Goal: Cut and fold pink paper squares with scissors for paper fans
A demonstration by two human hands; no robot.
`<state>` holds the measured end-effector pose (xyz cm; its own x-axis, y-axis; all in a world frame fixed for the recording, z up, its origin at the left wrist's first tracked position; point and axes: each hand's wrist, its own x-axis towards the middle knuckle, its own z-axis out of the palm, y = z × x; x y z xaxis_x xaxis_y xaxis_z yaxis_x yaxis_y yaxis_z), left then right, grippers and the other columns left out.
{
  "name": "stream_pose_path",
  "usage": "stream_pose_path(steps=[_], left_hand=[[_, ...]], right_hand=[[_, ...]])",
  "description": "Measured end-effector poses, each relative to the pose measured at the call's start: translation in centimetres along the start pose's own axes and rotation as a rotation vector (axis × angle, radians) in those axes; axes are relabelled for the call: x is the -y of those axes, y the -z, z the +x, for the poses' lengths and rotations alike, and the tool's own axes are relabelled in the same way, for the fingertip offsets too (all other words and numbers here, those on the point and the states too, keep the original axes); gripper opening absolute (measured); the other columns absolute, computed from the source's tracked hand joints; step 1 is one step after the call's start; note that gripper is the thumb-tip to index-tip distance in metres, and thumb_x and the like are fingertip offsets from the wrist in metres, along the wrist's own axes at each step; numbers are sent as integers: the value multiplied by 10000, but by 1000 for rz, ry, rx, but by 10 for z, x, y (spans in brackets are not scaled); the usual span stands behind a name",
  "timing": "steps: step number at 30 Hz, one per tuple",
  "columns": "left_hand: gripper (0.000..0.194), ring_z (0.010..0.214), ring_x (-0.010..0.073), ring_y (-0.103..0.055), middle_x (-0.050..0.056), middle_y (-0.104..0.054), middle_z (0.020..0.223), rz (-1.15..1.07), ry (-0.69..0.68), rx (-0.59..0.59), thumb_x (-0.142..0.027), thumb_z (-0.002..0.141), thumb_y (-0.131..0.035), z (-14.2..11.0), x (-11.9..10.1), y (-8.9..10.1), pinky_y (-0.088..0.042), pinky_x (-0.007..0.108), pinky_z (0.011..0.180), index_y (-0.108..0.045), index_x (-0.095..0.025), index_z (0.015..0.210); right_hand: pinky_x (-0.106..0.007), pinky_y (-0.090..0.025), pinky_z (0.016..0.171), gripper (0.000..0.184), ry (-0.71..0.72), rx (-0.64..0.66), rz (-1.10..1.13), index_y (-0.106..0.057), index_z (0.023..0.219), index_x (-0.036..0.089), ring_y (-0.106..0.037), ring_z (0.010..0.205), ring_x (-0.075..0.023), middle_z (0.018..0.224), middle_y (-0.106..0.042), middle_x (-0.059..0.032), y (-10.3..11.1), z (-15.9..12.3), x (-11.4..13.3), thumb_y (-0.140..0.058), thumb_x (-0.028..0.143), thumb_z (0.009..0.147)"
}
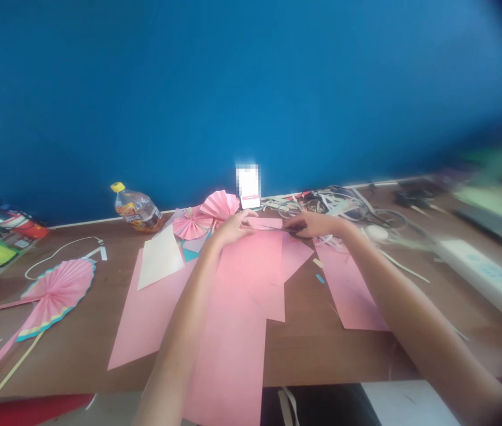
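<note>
Pink paper sheets [237, 331] lie overlapped down the middle of the table, the lowest one hanging over its front edge. At their far end, my left hand [234, 228] is closed on the top sheet's left edge, thumb and fingers pinching it. From the right, my right hand [306, 225] is wrapped round the dark handles of what looks like a pair of scissors [272, 228]. The thin blades point left across the paper, towards my left hand. How far apart the blades are is too blurred to tell.
A pleated pink paper fan [62, 290] lies at left; folded pink rosettes [219, 206] sit at the back. A drink bottle [139, 210] leans there. A lit phone [248, 186] stands against the blue wall. Paper strips [343, 204] and a white power strip [490, 275] are at right.
</note>
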<state>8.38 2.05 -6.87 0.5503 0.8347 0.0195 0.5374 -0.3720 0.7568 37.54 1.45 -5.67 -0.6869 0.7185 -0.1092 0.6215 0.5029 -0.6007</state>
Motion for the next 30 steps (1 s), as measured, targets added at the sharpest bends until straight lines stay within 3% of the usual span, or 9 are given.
stream_pose_path(steps=[4, 10, 18, 30], left_hand=[[513, 942, 175, -624, 57, -630, 1073, -15, -22, -15, -233, 774, -606, 0, 2, -1, -471, 303, 839, -499, -257, 1275], [497, 877, 176, -634, 36, -655, 969, 46, 7, -42, -250, 780, -601, -2, 5, 5, -464, 322, 848, -506, -256, 1268], [476, 869, 181, -639, 36, -661, 962, 30, -12, -48, -261, 766, -621, -3, 10, 11, -463, 335, 867, -530, -255, 1233], [463, 869, 181, -638, 25, -661, 932, 43, -18, -40, -271, 763, -623, -3, 12, 13, -460, 342, 873, -530, -255, 1216]], right_hand=[[-265, -467, 734, 455, 1, -13, -31, -690, 1161, 234, -637, 845, -196, 1070, -703, -31, 1, -1, 0, -547, 238, 729], [-260, -446, 678, 465, -5, -13, -78, -684, 1173, 240, -623, 774, -181, 981, -712, -23, 3, -2, -3, -542, 254, 731], [-261, -431, 656, 479, -54, -68, -124, -686, 1177, 255, -599, 720, -173, 918, -708, -22, 5, -5, -1, -574, 252, 711], [-266, -433, 673, 440, -24, -35, -62, -714, 1132, 255, -603, 731, -179, 898, -715, -5, 4, -4, -1, -572, 275, 715]])
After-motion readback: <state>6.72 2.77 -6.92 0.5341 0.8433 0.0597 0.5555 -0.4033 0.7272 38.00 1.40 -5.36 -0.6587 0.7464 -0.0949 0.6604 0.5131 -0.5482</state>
